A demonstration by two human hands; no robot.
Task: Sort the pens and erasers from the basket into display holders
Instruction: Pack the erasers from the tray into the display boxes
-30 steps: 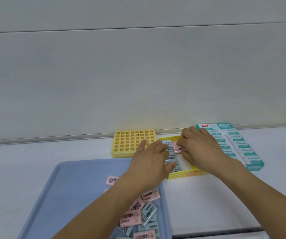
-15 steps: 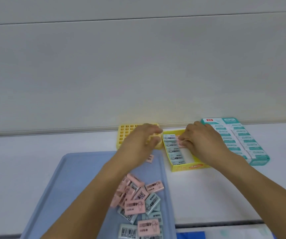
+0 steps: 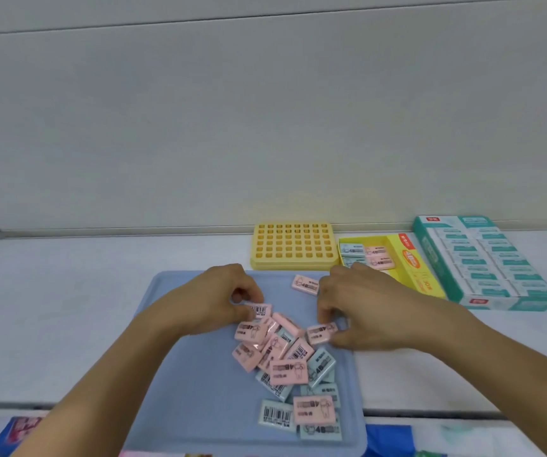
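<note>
Erasers (image 3: 287, 352) — both hands back from yellow box (image 3: 407, 262); left hand (image 3: 219, 298), right hand (image 3: 354, 308) each pinching one.

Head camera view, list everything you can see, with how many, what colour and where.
tray: one, blue, centre of the white table.
loose erasers: a pile, pink and pale blue, on the tray; exact count unclear.
lone eraser: one, pink, far end of the tray.
grid holder: one, yellow, behind the tray.
yellow box: one, right of the grid holder, some erasers inside.
teal box: one, far right, filled.
left hand: pinches a barcoded eraser.
right hand: pinches a pink eraser.
</note>
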